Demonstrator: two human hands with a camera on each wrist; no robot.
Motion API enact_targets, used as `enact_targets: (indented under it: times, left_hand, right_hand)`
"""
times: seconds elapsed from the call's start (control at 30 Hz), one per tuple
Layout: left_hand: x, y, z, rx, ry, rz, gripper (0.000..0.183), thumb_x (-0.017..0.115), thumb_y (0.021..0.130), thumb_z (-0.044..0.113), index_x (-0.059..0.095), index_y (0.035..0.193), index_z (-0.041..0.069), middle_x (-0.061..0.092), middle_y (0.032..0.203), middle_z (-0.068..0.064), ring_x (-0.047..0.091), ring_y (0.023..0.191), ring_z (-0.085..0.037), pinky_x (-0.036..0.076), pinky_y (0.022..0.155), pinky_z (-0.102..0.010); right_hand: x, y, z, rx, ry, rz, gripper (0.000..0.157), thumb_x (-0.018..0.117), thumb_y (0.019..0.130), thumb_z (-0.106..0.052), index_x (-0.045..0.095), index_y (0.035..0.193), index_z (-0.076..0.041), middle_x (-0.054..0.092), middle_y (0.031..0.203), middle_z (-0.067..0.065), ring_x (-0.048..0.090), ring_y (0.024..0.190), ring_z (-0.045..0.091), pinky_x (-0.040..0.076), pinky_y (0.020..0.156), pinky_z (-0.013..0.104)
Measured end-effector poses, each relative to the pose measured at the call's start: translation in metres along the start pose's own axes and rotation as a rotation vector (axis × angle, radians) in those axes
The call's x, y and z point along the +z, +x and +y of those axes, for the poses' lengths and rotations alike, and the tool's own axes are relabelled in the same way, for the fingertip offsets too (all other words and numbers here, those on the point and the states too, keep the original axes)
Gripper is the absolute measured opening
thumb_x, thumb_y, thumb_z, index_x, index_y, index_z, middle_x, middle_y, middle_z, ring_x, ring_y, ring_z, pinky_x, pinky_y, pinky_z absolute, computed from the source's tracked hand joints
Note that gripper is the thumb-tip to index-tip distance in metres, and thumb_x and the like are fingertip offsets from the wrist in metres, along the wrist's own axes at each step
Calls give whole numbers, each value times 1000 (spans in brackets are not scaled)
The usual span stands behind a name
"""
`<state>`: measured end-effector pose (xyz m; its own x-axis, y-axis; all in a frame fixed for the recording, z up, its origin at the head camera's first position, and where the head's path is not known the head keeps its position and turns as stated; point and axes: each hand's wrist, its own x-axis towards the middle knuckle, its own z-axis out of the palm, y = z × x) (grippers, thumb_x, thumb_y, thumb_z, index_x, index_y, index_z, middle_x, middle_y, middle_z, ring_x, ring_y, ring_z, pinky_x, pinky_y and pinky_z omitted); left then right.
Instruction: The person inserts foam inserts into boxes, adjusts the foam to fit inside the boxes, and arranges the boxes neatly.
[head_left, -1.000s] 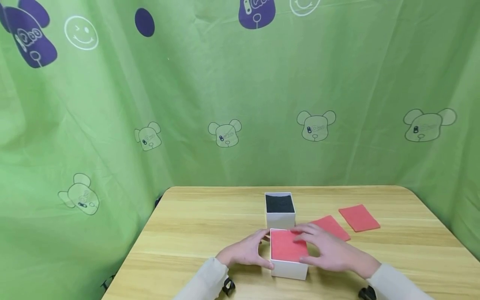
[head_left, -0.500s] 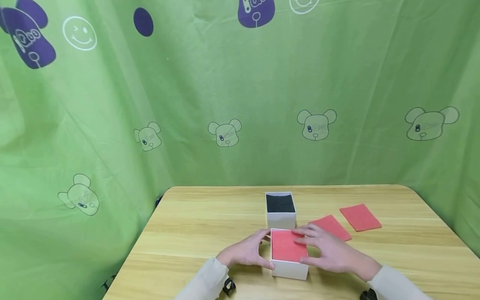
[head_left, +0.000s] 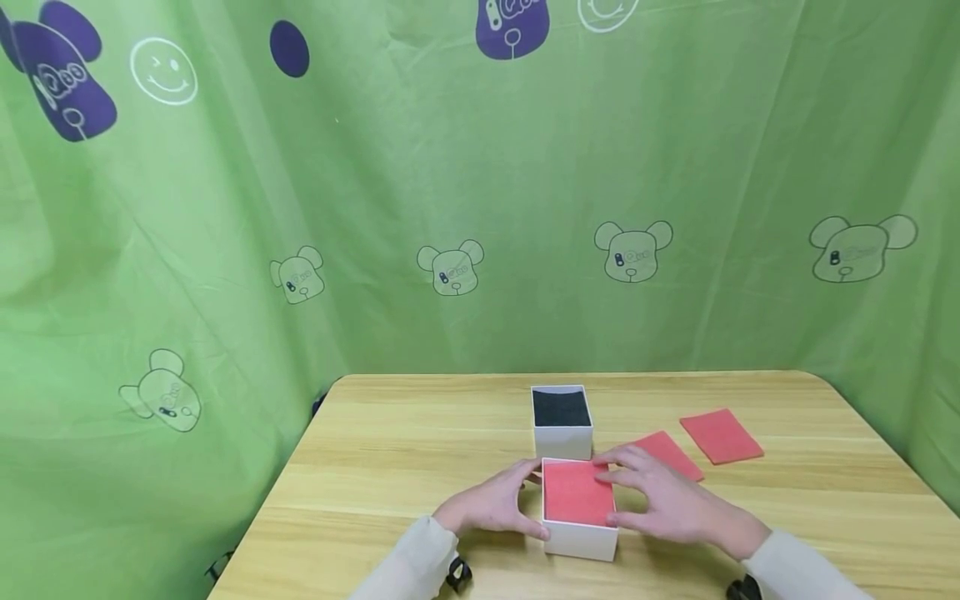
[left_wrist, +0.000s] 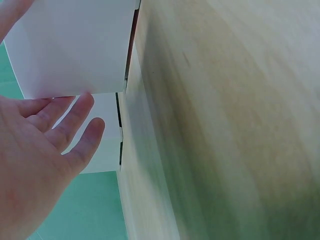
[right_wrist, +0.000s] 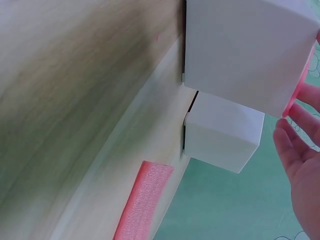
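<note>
As the left hand [head_left: 492, 502] grips a box [head_left: 580, 542] clear of the desk's [head_left: 397, 442] back edge, the loose right [head_left: 666, 500] touches its pad [head_left: 576, 496]

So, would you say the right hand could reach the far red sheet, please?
Probably yes: the far red sheet lies uncovered, and neither white box stands between it and the right hand.

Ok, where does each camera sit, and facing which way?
Head: on the person's head, facing forward and down at the table; left hand, right hand and sleeves show.
Left wrist: on that wrist, facing the near white box; only the left hand shows.
Right wrist: on that wrist, facing that box's other side; only the right hand shows.
Both wrist views also share the far white box and green curtain.
</note>
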<state>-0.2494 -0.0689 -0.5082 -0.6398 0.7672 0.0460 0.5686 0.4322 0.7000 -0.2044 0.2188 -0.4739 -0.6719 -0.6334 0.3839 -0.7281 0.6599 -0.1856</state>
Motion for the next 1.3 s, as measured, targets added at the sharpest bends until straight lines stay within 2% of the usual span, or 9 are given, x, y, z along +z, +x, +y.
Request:
enact_targets:
  times: [0.1,0.37,0.57,0.83,1.07,1.3]
  left_hand:
    - [0,0,0,2,-5,-3,93,82,72,36,27,147,21,43,134,6,45,123,-13,34,104,-28]
    - [0,0,1,-7,9,-3,95,82,72,38,27,147,20,43,135,6,43,123,-12,34,105,-30]
    - [0,-1,2,-3,9,-2,95,81,72,38,26,147,20,43,135,6,44,124,-12,33,105,-30]
    - [0,0,0,-6,20,-3,95,81,72,38,26,147,19,43,134,6,44,124,-13,33,105,-30]
    - [0,0,1,-14,22,0,95,82,72,38,27,147,18,43,133,6,44,123,-12,35,104,-29]
    - [-1,0,2,-9,17,-2,94,82,72,37,28,146,18,44,133,5,44,122,-13,34,103,-29]
  right_hand:
    - [1,1,0,-5,0,6,54,67,81,-53,68,117,-12,54,128,-3,46,117,19,47,90,45]
    - [-1,3,0,51,17,-37,59,67,80,-56,68,118,-12,54,126,-5,46,114,16,47,90,44]
    - [0,2,0,78,48,-15,57,72,77,-53,69,115,-11,51,120,-6,48,110,14,48,89,40]
    - [1,3,0,47,20,12,57,69,78,-55,70,111,-9,54,113,-6,49,107,15,49,87,42]
    - [2,4,0,65,16,-24,54,64,81,-58,71,109,-13,57,112,-8,50,106,16,49,86,44]
    - [-1,8,-4,88,31,-58,49,67,79,-56,71,106,-15,58,110,-7,51,106,18,48,87,44]
